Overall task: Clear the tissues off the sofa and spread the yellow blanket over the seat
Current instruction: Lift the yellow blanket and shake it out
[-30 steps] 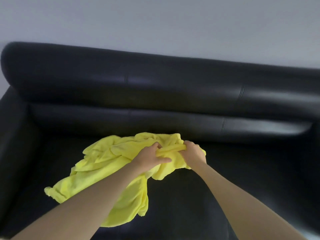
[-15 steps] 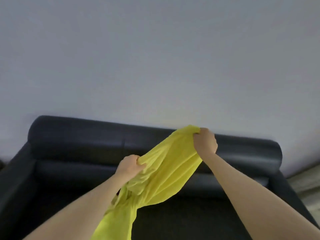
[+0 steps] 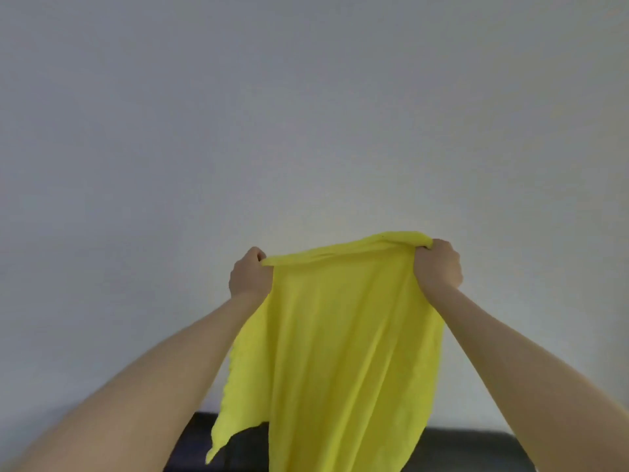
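Observation:
The yellow blanket (image 3: 340, 352) hangs in the air in front of me, stretched between both hands along its top edge. My left hand (image 3: 250, 275) grips the top edge at the left end. At the right end my right hand (image 3: 439, 267) grips a bunched corner, slightly higher. The cloth falls down past the bottom of the view. Only the top of the black sofa backrest (image 3: 469, 449) shows at the bottom edge, partly behind the blanket. No tissues are in view, and the seat is out of the frame.
A plain pale wall (image 3: 306, 114) fills most of the view above and behind the hands.
Both hands rose with the blanket from the sofa seat to chest height and moved apart, pulling its top edge taut. The view tilted up, so the sofa dropped to the bottom edge.

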